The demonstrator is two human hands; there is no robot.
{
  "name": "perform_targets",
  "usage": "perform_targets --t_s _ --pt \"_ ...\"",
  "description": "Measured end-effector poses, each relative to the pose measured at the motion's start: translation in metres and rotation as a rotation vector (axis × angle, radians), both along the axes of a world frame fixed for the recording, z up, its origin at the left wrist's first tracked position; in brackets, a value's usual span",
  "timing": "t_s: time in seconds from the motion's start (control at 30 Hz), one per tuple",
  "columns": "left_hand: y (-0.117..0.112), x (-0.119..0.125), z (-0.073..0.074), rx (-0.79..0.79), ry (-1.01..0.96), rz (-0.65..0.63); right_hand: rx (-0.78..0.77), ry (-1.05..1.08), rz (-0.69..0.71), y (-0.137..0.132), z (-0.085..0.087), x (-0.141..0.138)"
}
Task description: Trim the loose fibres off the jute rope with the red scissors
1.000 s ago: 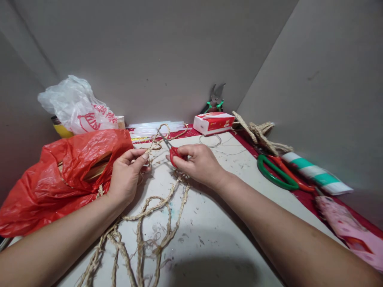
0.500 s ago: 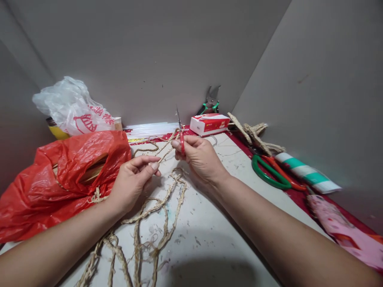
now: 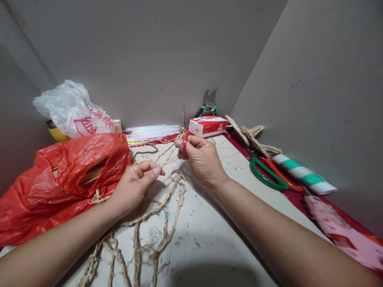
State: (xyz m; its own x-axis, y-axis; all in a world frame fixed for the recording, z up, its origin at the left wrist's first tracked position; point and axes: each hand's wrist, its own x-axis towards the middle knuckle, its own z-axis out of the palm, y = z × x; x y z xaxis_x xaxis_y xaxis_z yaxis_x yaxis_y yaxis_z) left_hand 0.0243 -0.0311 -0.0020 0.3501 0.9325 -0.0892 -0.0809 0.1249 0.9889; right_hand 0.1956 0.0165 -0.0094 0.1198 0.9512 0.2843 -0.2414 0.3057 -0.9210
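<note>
My right hand (image 3: 202, 157) is closed round small red-handled scissors (image 3: 184, 141), their blades pointing up and away from me. Slightly nearer and to the left, my left hand (image 3: 140, 179) pinches a thin tan braided cord (image 3: 168, 154) between thumb and fingers. That cord stretches from the left fingertips up toward the right hand; whether the right fingers also grip it I cannot make out. Below both hands, loops of thicker braided straw rope (image 3: 164, 207) lie loosely on the white tabletop (image 3: 209, 239), with frayed fibres along them.
A red plastic bag (image 3: 72, 155) fills the left side, with a clear bag (image 3: 74, 107) behind it. White sticks (image 3: 152, 130), a red-and-white box (image 3: 208, 126) and pruning shears (image 3: 209, 104) stand at the back. Green-and-orange-handled scissors (image 3: 266, 175) and a striped roll (image 3: 305, 173) lie right.
Both hands have shifted slightly to the right and downward in view, with the left still on the cord and the right still on the scissors. The view has tilted a little.
</note>
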Motion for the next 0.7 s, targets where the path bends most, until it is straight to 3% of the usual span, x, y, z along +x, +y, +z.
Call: perform_targets --t_s 0.13,0.37,0.47,0.6,0.7 --pt "0.002 0.000 -0.001 -0.096 -0.068 -0.094 0.024 -0.014 -0.025 -0.003 0.001 -0.002" --pt "0.002 0.000 0.000 -0.115 0.134 -0.140 0.062 -0.107 -0.079 -0.004 0.005 0.001" --pt "0.002 0.000 -0.002 -0.025 0.176 -0.061 0.060 -0.111 -0.061 -0.004 0.009 0.002" --pt "0.002 0.002 0.001 0.162 0.102 0.170 0.054 -0.171 0.014 -0.010 0.012 -0.002" --pt "0.002 0.002 0.002 0.205 0.041 0.236 0.049 -0.192 0.104 -0.015 0.011 -0.008"
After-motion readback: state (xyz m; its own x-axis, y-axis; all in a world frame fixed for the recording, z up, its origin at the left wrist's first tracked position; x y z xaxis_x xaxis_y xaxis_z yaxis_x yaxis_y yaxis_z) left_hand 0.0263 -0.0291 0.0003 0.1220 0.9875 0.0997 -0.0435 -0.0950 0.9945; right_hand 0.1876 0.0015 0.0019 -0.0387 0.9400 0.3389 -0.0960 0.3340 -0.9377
